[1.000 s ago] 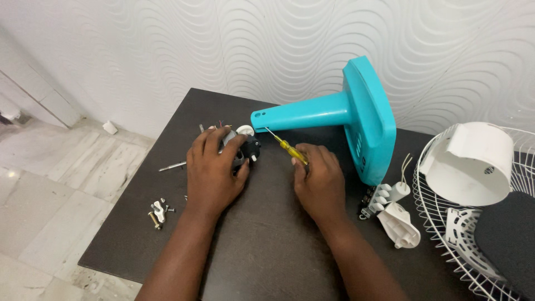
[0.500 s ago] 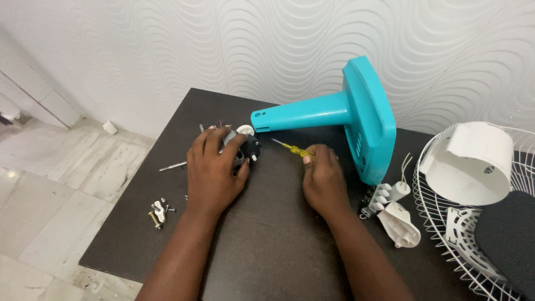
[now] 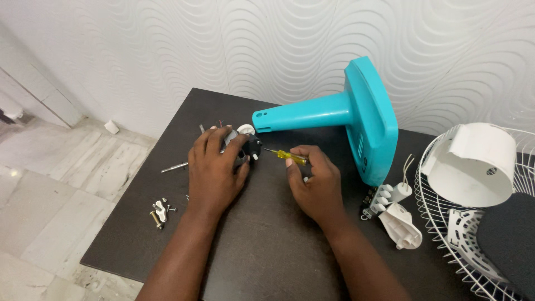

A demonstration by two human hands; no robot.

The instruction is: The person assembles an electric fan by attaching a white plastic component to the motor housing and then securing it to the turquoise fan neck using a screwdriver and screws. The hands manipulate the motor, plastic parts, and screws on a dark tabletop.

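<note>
My left hand (image 3: 214, 167) covers and grips a small black and white fan motor part (image 3: 249, 144) lying on the dark table (image 3: 267, 245). My right hand (image 3: 315, 181) holds a small screwdriver with a yellow handle (image 3: 290, 156). Its metal tip points left and reaches the motor part. A turquoise fan stand with its base (image 3: 356, 120) lies on its side just behind both hands.
Loose screws and small metal bits (image 3: 159, 210) lie near the table's left edge, and a thin metal rod (image 3: 174, 166) lies beside my left hand. White plastic parts (image 3: 397, 214), a white fan housing (image 3: 479, 164) and a wire fan grille (image 3: 446, 223) sit at the right.
My right hand has lowered the screwdriver from a steep tilt to nearly level and slid toward the motor part. My left hand has stayed in place.
</note>
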